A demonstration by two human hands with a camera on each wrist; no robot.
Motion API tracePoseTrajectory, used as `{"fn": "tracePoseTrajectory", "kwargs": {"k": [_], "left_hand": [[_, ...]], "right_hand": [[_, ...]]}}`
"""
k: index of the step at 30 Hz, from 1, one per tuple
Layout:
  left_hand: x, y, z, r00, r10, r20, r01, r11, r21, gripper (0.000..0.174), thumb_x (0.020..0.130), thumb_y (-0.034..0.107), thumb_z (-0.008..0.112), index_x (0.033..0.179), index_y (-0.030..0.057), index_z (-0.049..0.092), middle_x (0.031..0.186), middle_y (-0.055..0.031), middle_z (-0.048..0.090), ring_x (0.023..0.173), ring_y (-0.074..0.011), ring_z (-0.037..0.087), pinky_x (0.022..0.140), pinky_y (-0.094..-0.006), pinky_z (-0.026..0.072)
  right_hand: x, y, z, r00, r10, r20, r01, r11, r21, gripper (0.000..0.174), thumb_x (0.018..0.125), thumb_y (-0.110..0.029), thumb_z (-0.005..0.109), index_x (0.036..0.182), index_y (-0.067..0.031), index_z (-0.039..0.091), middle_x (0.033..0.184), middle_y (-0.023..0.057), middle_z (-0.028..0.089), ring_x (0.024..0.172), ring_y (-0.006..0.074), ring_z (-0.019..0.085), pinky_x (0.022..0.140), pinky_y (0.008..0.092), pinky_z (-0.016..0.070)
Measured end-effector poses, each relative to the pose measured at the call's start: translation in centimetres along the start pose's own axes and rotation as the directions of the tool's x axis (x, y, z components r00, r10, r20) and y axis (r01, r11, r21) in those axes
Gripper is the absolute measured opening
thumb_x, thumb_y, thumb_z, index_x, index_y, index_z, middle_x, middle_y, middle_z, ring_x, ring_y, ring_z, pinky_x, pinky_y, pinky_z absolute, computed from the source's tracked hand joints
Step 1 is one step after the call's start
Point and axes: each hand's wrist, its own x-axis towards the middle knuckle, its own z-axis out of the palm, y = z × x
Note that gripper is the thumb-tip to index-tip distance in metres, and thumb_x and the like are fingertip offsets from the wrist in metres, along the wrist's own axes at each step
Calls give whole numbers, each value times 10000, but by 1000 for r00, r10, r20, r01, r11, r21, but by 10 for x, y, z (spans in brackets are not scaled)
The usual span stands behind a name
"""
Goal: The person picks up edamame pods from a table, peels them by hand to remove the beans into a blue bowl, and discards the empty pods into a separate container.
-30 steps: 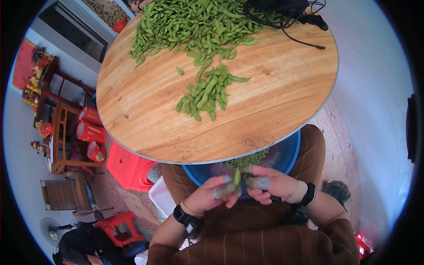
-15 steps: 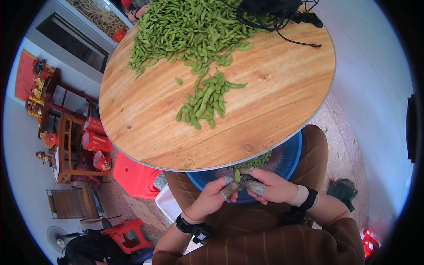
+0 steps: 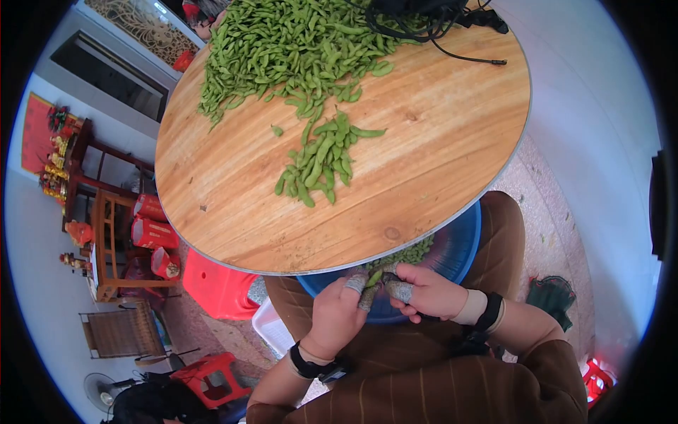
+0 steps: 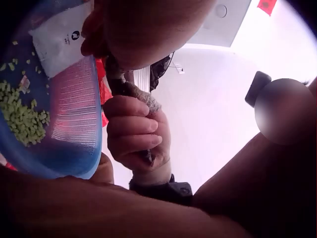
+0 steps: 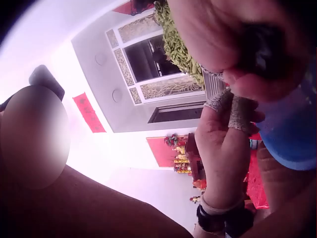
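Observation:
My left hand pinches a green soybean pod between thumb and finger, both wrapped in grey tape. Close against it, my right hand, also with taped fingers, curls round a slim dark tool; its exact kind I cannot tell. The tool's dark end shows below the curled fingers in the left wrist view. Both hands are over the near rim of a blue basin, below the table edge. Shelled green beans lie in the basin, beside a white packet.
On the round wooden table sit a small heap of pods and a large pile behind it. A black bag with cables lies at the far right. A red stool and a white basket stand to the left.
The pod stood up between the fingertips earlier; now it leans and sits lower in the pinch. The left hand has turned more upright, while the right still grips the dark tool.

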Motion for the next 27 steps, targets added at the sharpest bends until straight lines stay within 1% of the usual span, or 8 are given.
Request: {"fn": "tracePoseTrajectory", "kwargs": {"k": [4, 8, 9, 11, 18, 20, 24, 27], "left_hand": [[-4, -7, 4, 861, -419, 289, 491, 534, -689, 120, 927, 101, 563, 1009, 19, 596, 848, -73, 652, 700, -174, 624, 601, -303, 505], [-6, -20, 1, 706, -379, 598, 617, -83, -782, 146, 963, 105, 490, 1028, 18, 588, 823, -69, 654, 692, -143, 620, 602, -261, 493], [-6, -18, 2, 707, -379, 597, 617, -83, -783, 146, 963, 105, 490, 1028, 18, 588, 823, -69, 654, 692, -143, 620, 602, -261, 493], [-6, -12, 6, 761, -407, 506, 644, 372, -669, 163, 962, 57, 454, 1065, 9, 571, 873, -75, 651, 725, -129, 616, 633, -250, 497], [-8, -9, 5, 789, -256, 558, 611, 413, -675, 238, 917, -50, 417, 1105, 7, 551, 960, -82, 627, 781, -121, 598, 689, -260, 511], [-9, -9, 8, 845, -238, 478, 507, 639, -579, 286, 867, -101, 403, 1082, 9, 557, 930, -65, 629, 766, -116, 593, 696, -260, 510], [-5, -15, 2, 822, -207, 530, 511, 678, -528, 330, 806, -139, 375, 1034, 0, 569, 894, -54, 632, 762, -119, 598, 701, -262, 509], [-7, -20, 3, 767, -195, 612, 629, 417, -656, 320, 784, -145, 370, 984, -8, 578, 861, -57, 634, 754, -126, 606, 695, -266, 509]], "right_hand": [[2, 6, -4, 993, -115, -15, 111, 980, -165, 300, 923, -98, 460, 1222, -102, 485, 733, -12, 504, 517, 51, 458, 433, 198, 415], [-1, 5, -9, 995, -95, -13, 89, 966, -243, 295, 884, -126, 545, 1173, -70, 520, 729, 34, 542, 544, 101, 524, 465, 271, 453], [-1, 1, -10, 995, -95, -13, 89, 966, -244, 295, 884, -126, 545, 1173, -70, 520, 729, 34, 542, 544, 101, 524, 465, 271, 453], [-1, -4, -9, 906, -402, -129, 259, 770, -583, 267, 854, -182, 612, 1062, -21, 567, 743, 122, 576, 586, 237, 590, 542, 362, 474], [15, 3, -21, 755, -646, 114, 337, 232, -913, 239, 745, -177, 685, 809, -5, 532, 777, 192, 584, 732, 390, 591, 621, 426, 480], [14, 6, -17, 762, -629, 156, 324, 161, -932, 239, 674, -126, 679, 774, -6, 498, 765, 198, 578, 737, 383, 592, 640, 442, 485], [12, 5, -12, 784, -596, 171, 305, 130, -943, 233, 649, -100, 658, 788, 1, 501, 759, 208, 572, 729, 391, 587, 651, 442, 488], [14, 3, -18, 827, -524, 205, 358, 208, -910, 233, 658, -109, 656, 798, 0, 505, 757, 204, 577, 733, 387, 591, 654, 442, 489]]}}
